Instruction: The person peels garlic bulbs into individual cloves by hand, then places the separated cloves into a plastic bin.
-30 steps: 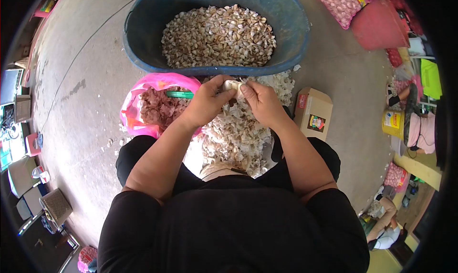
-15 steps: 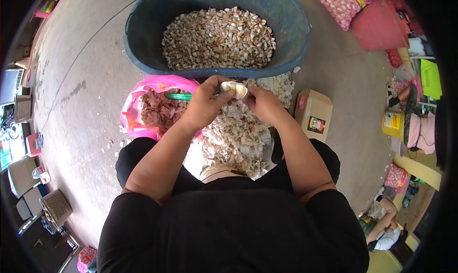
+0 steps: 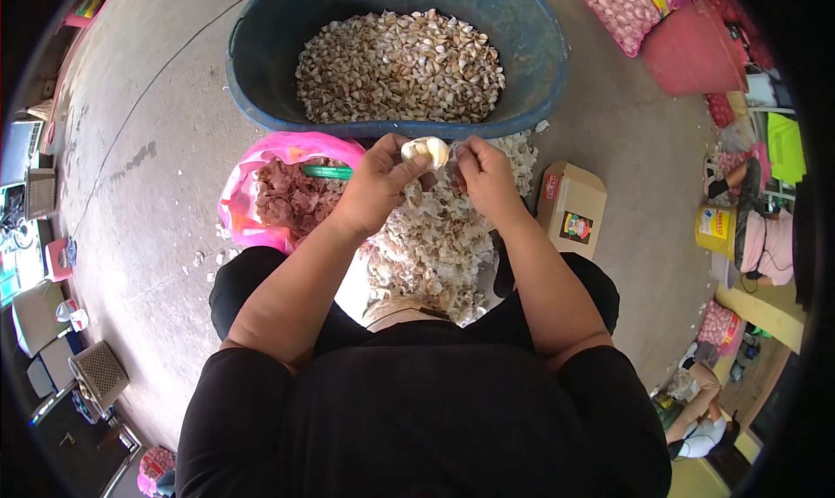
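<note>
A whitish garlic bulb (image 3: 426, 153), its cloves showing, is held in my left hand (image 3: 376, 183) between thumb and fingers. Just to its right, my right hand (image 3: 489, 180) is closed in a pinch, with a thin pale piece of garlic skin at the fingertips. Below both hands lies a heap of loose garlic skins (image 3: 426, 246), spread between my legs. Beyond them stands a big blue tub (image 3: 539, 63) with many separated garlic cloves (image 3: 400, 67) in it.
On the left sits an open pink bag (image 3: 239, 185) of reddish-brown skins with a green strip (image 3: 328, 173) across it. A cardboard box (image 3: 574, 198) lies on the right. Farther right are a red tub (image 3: 691, 50), net bags of garlic (image 3: 622, 15) and other people.
My right hand has drawn away slightly to the right, opening a small gap from the bulb. The left hand still holds the bulb in nearly the same place.
</note>
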Demonstrator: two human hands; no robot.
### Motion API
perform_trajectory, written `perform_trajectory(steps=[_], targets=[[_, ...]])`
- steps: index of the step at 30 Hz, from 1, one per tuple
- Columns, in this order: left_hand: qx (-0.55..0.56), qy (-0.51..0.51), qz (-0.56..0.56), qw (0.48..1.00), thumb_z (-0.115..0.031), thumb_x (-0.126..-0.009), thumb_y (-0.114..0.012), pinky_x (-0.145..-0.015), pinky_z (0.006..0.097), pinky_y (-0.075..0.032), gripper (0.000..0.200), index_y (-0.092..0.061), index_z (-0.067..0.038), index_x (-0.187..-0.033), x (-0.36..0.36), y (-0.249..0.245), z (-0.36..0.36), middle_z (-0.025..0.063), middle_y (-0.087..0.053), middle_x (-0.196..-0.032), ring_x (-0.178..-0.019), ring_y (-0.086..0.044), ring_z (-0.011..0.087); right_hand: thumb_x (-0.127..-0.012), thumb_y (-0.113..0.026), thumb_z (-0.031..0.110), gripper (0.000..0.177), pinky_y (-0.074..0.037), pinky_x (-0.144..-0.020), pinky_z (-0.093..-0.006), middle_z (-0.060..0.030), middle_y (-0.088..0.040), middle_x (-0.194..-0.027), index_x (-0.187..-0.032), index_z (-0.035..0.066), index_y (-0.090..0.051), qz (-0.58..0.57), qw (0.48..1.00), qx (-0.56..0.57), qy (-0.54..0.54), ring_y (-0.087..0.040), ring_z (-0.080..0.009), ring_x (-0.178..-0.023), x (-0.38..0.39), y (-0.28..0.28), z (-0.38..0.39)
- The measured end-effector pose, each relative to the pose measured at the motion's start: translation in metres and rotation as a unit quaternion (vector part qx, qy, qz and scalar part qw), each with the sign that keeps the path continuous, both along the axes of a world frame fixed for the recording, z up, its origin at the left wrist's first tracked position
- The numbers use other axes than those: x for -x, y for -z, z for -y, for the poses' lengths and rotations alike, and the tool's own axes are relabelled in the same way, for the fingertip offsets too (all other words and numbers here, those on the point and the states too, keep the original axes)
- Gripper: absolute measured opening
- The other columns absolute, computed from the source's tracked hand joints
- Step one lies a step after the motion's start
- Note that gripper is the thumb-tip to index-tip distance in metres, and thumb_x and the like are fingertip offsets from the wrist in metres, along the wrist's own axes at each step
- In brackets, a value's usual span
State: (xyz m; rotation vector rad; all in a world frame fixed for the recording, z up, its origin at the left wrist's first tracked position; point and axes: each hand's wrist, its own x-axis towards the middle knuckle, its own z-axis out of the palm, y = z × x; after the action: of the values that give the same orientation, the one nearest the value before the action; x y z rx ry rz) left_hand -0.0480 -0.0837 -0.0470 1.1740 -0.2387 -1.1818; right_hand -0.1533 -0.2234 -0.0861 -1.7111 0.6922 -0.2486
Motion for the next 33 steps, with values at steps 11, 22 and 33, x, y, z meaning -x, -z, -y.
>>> perform_trajectory(steps=[11,22,33], targets=[[-0.097,0.058,0.229,0.967,-0.018,-0.086,-0.052,-0.066,0.0217,-0.042,0.021,-0.054,0.002,-0.095,0.003,0.015,0.003,0.0034,-0.057,-0.08,-0.074,-0.052,0.0077,-0.084,-0.052,0.017,0.015,-0.042,-0.053,-0.033,-0.0116,-0.055,-0.067,-0.084,0.003,-0.047,0.048,0.99,0.127,-0.041,-0.055,-0.0231,-0.058,-0.003,-0.037,-0.021],[-0.002,-0.098,-0.157,0.983,-0.015,-0.086,-0.049,-0.062,0.0255,-0.046,0.019,-0.054,0.001,-0.096,0.032,0.006,0.006,0.0064,-0.058,-0.083,-0.073,-0.056,0.0135,-0.085,-0.049,0.013,0.011,-0.04,-0.044,-0.0283,-0.0079,-0.051,-0.063,-0.079,0.003,-0.046,0.126,0.965,0.219,0.071,-0.05,-0.0167,-0.048,0.0,-0.033,-0.036],[0.076,0.011,-0.128,0.989,-0.012,-0.087,-0.045,-0.071,0.0272,-0.046,0.021,-0.047,-0.002,-0.106,0.003,0.001,0.0,0.0066,-0.056,-0.089,-0.08,-0.055,0.0144,-0.088,-0.047,0.023,0.016,-0.043,-0.048,-0.0278,-0.0038,-0.053,-0.069,-0.09,0.008,-0.048,0.021,0.926,-0.373,0.058,-0.049,-0.0127,-0.053,-0.002,-0.047,-0.005]])
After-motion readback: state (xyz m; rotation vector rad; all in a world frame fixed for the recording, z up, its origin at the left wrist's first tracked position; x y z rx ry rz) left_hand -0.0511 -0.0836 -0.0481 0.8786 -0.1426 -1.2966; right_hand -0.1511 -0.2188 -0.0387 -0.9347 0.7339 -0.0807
